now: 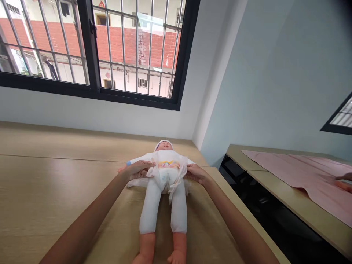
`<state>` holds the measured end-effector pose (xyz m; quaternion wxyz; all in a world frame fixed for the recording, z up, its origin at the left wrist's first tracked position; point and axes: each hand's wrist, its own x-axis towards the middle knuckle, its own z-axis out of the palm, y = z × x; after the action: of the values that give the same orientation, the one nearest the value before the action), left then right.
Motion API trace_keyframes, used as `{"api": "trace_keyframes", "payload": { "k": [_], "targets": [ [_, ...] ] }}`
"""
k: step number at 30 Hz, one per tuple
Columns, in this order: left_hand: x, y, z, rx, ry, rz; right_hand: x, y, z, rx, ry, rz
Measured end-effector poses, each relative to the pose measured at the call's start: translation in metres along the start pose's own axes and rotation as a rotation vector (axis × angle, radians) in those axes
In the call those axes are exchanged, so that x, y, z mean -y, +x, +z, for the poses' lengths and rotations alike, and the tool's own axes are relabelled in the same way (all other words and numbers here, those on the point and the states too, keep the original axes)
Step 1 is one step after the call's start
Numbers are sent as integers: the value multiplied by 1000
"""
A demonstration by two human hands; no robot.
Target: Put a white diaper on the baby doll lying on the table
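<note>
A baby doll (150,216) in white clothes and a white cap lies on its back on the wooden table (115,231), feet toward me. Around its hips sits a diaper (167,178) with a coloured band at the waist and frilly edges at the legs. My left hand (139,170) is closed on the diaper's edge at the doll's left-hand side in the picture, thumb and fingers pinching it. On the opposite side my right hand (194,173) has its fingers at the other edge of the diaper, partly hidden behind it. More thin white material spreads beneath the hips.
To the right stands another table (255,176) with a pink cloth (297,172) over it; another person's hand (343,178) rests there at the picture's edge. A dark gap separates the tables. Behind are a wall and a barred window (137,47).
</note>
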<state>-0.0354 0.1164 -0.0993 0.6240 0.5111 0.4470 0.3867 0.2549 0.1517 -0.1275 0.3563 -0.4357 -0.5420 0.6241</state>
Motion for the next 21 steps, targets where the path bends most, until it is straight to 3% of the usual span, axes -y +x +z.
{"api": "trace_keyframes", "payload": {
  "k": [5,9,13,17,21],
  "targets": [
    [-10,-7,-4,-11,30,5,14,-2,-19,40,1,1],
    [-15,-13,9,-17,383,5,32,-13,-26,46,-16,-13],
    [-11,-12,17,-115,643,76,40,-25,-13,144,-224,-134],
    [-8,-9,9,-70,537,69,30,-21,-1,107,-318,-291],
    [-6,-6,-3,61,277,72,14,-7,-5,36,-232,-259]
  ]
}}
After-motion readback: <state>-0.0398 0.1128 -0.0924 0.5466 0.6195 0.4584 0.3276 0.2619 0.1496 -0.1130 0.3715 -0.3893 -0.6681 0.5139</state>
